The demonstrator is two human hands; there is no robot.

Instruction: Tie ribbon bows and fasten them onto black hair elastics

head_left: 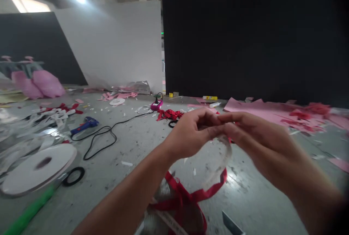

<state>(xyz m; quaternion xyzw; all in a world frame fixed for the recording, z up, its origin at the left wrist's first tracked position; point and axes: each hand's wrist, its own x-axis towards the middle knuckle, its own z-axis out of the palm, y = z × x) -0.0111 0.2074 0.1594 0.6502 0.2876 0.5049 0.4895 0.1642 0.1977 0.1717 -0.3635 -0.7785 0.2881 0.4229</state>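
Observation:
My left hand (191, 133) and my right hand (253, 136) meet fingertip to fingertip in the middle of the view, above the grey floor. Both pinch the top edge of a clear plastic film piece (218, 158) that hangs down between them. A red ribbon (201, 193) runs along the lower edge of the film and trails down toward me into a loose red tangle. The exact grip point is hidden by my fingers.
A large white tape roll (38, 167) and a small black ring (73, 175) lie at the left. A blue glue gun (85, 124) with a black cord (103, 138) sits beyond. Red ribbon scraps (169, 114) and pink paper sheets (261, 109) lie by the black wall.

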